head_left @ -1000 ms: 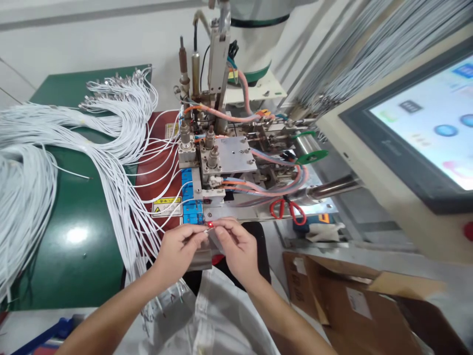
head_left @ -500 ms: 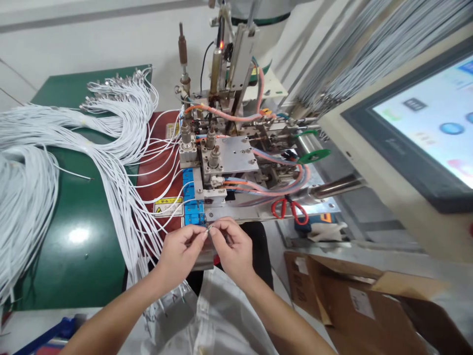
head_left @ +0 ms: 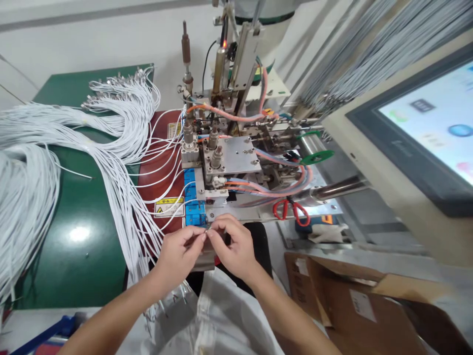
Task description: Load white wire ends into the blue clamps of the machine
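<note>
Just in front of the blue clamp row (head_left: pixel 194 197), my left hand (head_left: pixel 181 250) is closed in a pinch, thumb against forefinger. My right hand (head_left: pixel 233 246) pinches from the other side, and the fingertips of both hands almost meet. Between them shows a tiny thin tip that looks like a wire end (head_left: pixel 207 230); most of it is hidden by the fingers. White cables (head_left: pixel 129 217) hang down beside and behind my left hand. A few of these cables run into the blue clamps on the machine (head_left: pixel 236 155).
More white cables with metal ends (head_left: pixel 121 88) lie on the green table (head_left: pixel 74 266). Red-handled scissors (head_left: pixel 291 211) rest at the machine's front edge near a solder spool (head_left: pixel 314 148). At right stand a touchscreen (head_left: pixel 424 133) and an open cardboard box (head_left: pixel 354 301).
Both hands stay pinched at the same place, with only slight finger movement. The whole view has shifted a little; the cables and machine look unchanged.
</note>
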The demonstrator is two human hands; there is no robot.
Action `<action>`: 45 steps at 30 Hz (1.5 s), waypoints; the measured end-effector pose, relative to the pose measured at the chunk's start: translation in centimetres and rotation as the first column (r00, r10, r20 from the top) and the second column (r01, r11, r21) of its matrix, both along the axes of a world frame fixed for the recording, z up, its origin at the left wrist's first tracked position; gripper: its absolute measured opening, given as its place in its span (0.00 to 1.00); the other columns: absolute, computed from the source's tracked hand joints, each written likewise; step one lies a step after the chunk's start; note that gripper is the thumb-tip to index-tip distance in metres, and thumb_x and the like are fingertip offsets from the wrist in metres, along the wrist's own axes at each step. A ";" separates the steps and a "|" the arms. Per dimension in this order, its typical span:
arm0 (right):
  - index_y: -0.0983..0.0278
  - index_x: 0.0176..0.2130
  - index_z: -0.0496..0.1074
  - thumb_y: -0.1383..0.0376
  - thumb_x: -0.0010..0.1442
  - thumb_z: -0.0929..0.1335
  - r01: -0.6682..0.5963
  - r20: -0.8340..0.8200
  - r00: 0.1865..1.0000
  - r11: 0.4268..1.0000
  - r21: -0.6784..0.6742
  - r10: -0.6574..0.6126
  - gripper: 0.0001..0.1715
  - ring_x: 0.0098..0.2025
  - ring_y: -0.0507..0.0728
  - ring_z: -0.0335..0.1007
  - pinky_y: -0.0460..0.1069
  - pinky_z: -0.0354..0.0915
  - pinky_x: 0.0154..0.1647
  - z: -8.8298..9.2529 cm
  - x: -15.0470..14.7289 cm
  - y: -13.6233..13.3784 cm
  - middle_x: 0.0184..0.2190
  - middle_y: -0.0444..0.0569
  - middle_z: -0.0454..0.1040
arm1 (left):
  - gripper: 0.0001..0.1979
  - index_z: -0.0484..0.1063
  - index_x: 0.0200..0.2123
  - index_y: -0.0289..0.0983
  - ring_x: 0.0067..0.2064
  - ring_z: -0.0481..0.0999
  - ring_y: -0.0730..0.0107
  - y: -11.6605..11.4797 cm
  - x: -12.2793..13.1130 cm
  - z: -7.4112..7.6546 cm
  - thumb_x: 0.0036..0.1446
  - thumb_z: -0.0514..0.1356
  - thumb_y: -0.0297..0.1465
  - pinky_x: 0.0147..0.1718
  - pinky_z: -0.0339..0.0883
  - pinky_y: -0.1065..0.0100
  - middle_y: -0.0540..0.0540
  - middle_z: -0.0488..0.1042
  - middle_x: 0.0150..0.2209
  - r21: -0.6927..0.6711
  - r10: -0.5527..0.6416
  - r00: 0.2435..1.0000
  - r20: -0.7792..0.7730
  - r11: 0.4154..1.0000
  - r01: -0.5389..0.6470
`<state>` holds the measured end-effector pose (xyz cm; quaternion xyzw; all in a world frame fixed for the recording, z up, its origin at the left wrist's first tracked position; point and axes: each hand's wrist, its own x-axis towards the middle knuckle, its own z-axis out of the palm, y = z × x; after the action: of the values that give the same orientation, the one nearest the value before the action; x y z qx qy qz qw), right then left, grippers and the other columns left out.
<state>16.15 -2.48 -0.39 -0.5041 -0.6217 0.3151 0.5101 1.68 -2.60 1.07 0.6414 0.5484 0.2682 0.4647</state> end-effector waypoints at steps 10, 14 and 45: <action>0.64 0.21 0.67 0.70 0.53 0.65 -0.073 -0.116 0.992 0.976 -0.203 0.050 0.09 0.24 0.50 0.61 0.45 0.59 0.24 0.5 -0.1 0.0 0.21 0.43 0.66 | 0.08 0.73 0.30 0.37 0.26 0.71 0.74 0.5 -0.8 0.7 0.55 0.54 0.31 0.27 0.65 0.74 0.51 0.74 0.25 0.048 -0.038 0.995 -0.092 0.998 0.042; 0.64 0.21 0.68 0.69 0.53 0.65 0.045 -0.194 0.977 0.981 -0.191 -0.083 0.10 0.25 0.51 0.62 0.46 0.60 0.26 -0.4 -1.3 -0.6 0.21 0.44 0.66 | 0.09 0.73 0.32 0.36 0.26 0.72 0.74 -0.2 -0.2 -0.5 0.55 0.55 0.33 0.26 0.66 0.74 0.49 0.75 0.26 0.016 0.118 0.993 0.001 0.993 -0.118; 0.63 0.27 0.67 0.66 0.55 0.61 0.117 0.311 0.950 0.923 -0.365 0.003 0.08 0.28 0.54 0.65 0.47 0.59 0.29 -3.9 0.1 1.3 0.26 0.46 0.70 | 0.08 0.69 0.34 0.37 0.35 0.71 0.67 3.2 -2.2 -1.7 0.57 0.51 0.25 0.37 0.66 0.64 0.47 0.70 0.32 0.214 -0.079 0.875 -0.478 0.955 0.204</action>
<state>16.21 -1.15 -4.31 -0.6539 -0.6052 0.3321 0.3096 -0.52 0.59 -0.61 0.7803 0.5552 0.1407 0.2511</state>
